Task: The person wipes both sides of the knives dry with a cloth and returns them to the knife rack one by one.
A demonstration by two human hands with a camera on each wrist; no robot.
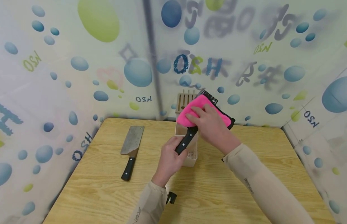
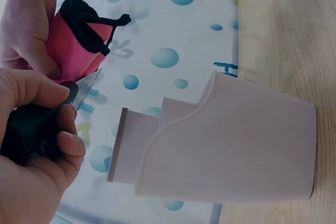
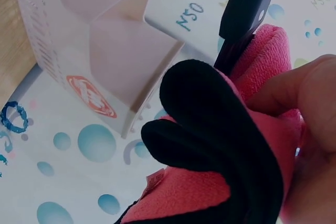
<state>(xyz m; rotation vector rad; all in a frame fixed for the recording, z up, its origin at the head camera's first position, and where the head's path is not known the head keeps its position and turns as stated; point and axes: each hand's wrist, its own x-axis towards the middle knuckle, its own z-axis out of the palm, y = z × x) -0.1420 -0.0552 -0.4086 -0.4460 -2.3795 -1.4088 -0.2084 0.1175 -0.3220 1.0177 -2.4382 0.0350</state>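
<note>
My left hand (image 1: 169,157) grips the black riveted handle (image 1: 185,143) of a kitchen knife, its blade tilted up and away to the right. A bright pink cloth (image 1: 202,107) with black trim is folded over the blade and covers most of it. My right hand (image 1: 215,127) holds this cloth against the blade, fingers spread over its front. In the left wrist view a sliver of the blade (image 2: 87,86) shows between handle and cloth. The right wrist view shows the cloth's black edging (image 3: 210,108) near the fingers (image 3: 286,90).
A pale knife holder (image 1: 190,162) with a slotted top (image 1: 182,102) stands behind the hands. On the left of the wooden table (image 1: 86,186) lies a cleaver (image 1: 133,140) with a black handle. A patterned curtain (image 1: 106,62) surrounds the table's back and sides.
</note>
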